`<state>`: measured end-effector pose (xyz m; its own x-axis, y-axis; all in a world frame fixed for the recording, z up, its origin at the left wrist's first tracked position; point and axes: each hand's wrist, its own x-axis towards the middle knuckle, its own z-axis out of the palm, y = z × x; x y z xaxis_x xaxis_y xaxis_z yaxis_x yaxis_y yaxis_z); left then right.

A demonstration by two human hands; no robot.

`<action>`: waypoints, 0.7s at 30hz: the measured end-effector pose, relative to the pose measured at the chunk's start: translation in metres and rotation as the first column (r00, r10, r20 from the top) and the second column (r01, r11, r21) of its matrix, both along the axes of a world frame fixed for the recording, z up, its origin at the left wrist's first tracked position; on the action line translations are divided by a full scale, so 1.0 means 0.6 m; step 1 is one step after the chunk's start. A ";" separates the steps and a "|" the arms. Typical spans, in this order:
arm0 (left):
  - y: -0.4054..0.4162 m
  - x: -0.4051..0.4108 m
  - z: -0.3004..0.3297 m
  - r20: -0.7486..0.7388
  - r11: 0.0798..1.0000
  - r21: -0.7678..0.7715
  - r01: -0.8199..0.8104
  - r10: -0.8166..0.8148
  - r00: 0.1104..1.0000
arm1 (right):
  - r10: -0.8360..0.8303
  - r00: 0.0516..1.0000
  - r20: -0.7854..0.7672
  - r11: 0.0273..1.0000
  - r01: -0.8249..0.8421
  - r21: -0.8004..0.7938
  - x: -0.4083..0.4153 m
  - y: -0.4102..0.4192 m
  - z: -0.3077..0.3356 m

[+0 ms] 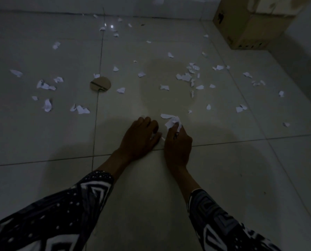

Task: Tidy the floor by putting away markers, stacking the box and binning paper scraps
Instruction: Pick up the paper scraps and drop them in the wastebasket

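Several torn white paper scraps (pixel 184 77) lie scattered over the dim tiled floor (pixel 223 160). My right hand (pixel 178 142) is down near the floor's middle and pinches a bunch of crumpled scraps (pixel 172 121) at its fingertips. Just to its left, my left hand (pixel 140 136) has curled fingers, with a bit of white paper (pixel 153 135) showing under them. A brown cardboard box (pixel 250 24) stands at the far right by the wall. No markers are in sight.
A round cardboard disc (pixel 100 84) lies on the floor left of centre, among scraps. The wall base (pixel 60 11) runs along the far edge. Both patterned sleeves (pixel 60 214) fill the lower corners.
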<state>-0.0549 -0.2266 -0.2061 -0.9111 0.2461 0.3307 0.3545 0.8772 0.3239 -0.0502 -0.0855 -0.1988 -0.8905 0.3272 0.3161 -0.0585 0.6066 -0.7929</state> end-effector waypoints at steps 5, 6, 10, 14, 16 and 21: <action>-0.001 -0.017 0.022 -0.039 0.994 -0.103 0.019 -0.023 0.999 | 0.002 1.000 -0.016 1.000 -0.002 -0.027 0.001 0.001 0.002; -0.001 -0.018 0.024 -0.044 0.993 -0.120 0.018 -0.023 0.999 | 0.009 1.000 -0.017 0.999 -0.009 -0.034 0.000 0.001 0.001; 0.005 -0.015 0.030 -0.064 0.986 -0.169 0.000 -0.011 0.998 | 0.035 0.999 0.014 0.998 -0.034 -0.048 -0.002 0.001 0.000; 0.008 -0.010 0.034 -0.031 0.968 -0.250 0.010 -0.018 0.999 | 0.068 0.997 0.038 0.998 -0.068 -0.008 -0.001 0.004 -0.001; 0.011 -0.004 0.039 -0.023 0.967 -0.255 0.012 -0.018 1.000 | 0.075 0.996 0.057 0.997 -0.077 0.018 0.000 0.004 0.002; 0.018 0.005 0.049 -0.006 0.967 -0.251 -0.052 0.052 0.999 | 0.129 0.982 0.136 0.992 -0.128 -0.016 0.009 0.005 0.016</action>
<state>-0.0518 -0.2157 -0.1765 -0.9250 0.2730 0.2641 0.3057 0.9477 0.0911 -0.0449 -0.0822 -0.1890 -0.9599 0.2090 0.1869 -0.0268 0.5953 -0.8030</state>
